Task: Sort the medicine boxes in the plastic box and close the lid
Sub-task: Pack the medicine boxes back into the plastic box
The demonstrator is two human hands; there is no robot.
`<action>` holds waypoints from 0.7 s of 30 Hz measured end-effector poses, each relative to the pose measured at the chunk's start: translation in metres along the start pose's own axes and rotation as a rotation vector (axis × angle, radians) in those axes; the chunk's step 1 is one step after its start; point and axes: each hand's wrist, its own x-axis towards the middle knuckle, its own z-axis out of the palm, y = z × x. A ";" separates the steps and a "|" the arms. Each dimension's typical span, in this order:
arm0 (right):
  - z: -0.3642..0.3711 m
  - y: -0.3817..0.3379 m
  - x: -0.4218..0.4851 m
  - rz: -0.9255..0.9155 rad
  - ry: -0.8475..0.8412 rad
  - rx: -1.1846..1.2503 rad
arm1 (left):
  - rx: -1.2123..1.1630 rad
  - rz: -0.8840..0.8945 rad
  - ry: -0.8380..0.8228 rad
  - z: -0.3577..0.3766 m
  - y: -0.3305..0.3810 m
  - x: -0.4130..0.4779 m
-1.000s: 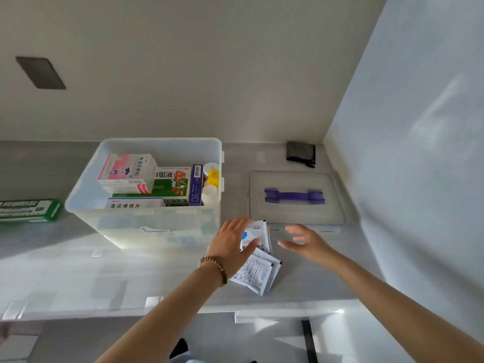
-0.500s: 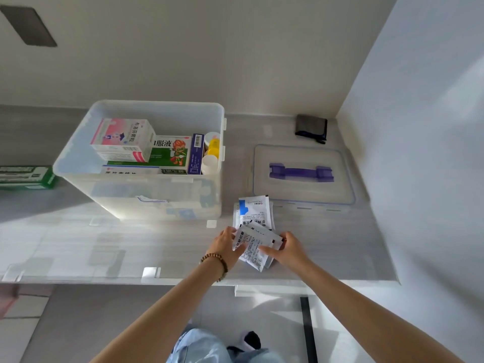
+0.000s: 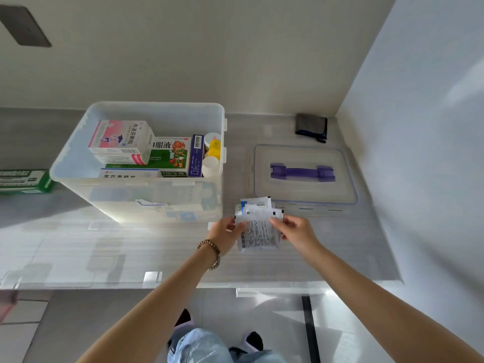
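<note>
A clear plastic box (image 3: 78,163) stands open on the counter. Inside are a pink-and-white medicine box (image 3: 120,141), a green-and-white one (image 3: 171,155), a purple one (image 3: 197,155) and small bottles (image 3: 213,153). The lid (image 3: 303,155) with a purple handle lies flat to the right of the box. My left hand (image 3: 226,235) and my right hand (image 3: 294,230) both grip a stack of white medicine sachets (image 3: 259,231), lifted just above the counter. More sachets (image 3: 255,204) lie behind them.
A green medicine box (image 3: 25,180) lies on the counter at the far left. A dark pouch (image 3: 311,127) sits in the back right corner by the wall. The counter's front edge (image 3: 183,285) runs below my wrists.
My hands came down from open over the sachets, closed on the stack from both sides and lifted it, turning it upright in front of the lid.
</note>
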 end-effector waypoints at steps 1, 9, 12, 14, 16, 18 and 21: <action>0.001 -0.005 0.006 -0.008 0.027 0.014 | -0.042 -0.015 0.031 -0.002 0.004 0.003; 0.017 -0.006 0.030 -0.017 0.079 -0.025 | -0.162 -0.101 0.174 0.009 0.003 0.013; 0.020 0.000 0.034 -0.011 0.127 -0.056 | -0.210 -0.126 0.228 0.015 0.000 0.014; 0.021 0.004 0.038 0.058 0.138 -0.038 | -0.233 -0.131 0.272 0.019 -0.003 0.017; 0.022 0.007 0.041 0.141 0.151 -0.056 | -0.207 -0.129 0.300 0.020 -0.004 0.020; 0.022 0.007 0.042 0.162 0.153 -0.104 | -0.168 -0.136 0.294 0.021 -0.005 0.022; 0.022 0.001 0.045 0.174 0.085 -0.139 | -0.132 -0.184 0.263 0.023 -0.005 0.024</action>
